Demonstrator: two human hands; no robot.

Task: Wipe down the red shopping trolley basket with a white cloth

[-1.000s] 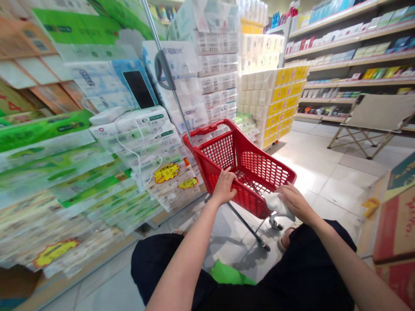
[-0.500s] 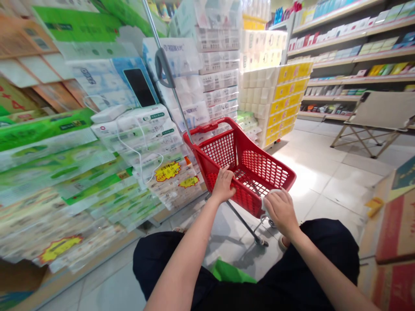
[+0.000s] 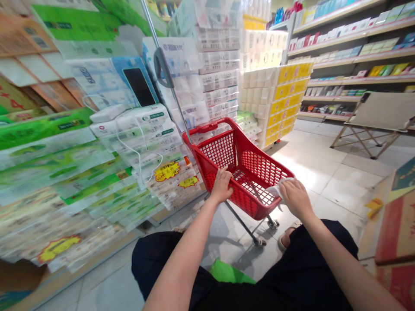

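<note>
A red plastic shopping basket cart (image 3: 240, 196) with mesh walls stands on wheeled grey legs in front of me. My left hand (image 3: 222, 183) is closed over the near rim of its basket, toward the left. At the basket's right end, my right hand (image 3: 295, 196) grips a white cloth or wipe (image 3: 275, 190) and presses it on the rim, with part of it hanging loose. Through the mesh the basket floor shows, with nothing lying on it. A long metal pole with a grey handle (image 3: 164, 69) rises from the cart's left corner.
Stacked tissue packs (image 3: 129, 134) line the left side, with a phone (image 3: 140, 87) and white cable on them. Yellow-sided packs (image 3: 285, 103) stand behind the cart. A folding chair (image 3: 379, 116), shelves (image 3: 340, 60) and cardboard boxes (image 3: 397, 224) are at right.
My right hand has slid right along the rim with the white cloth, from the near corner to the basket's right end. The left hand has stayed on the near rim.
</note>
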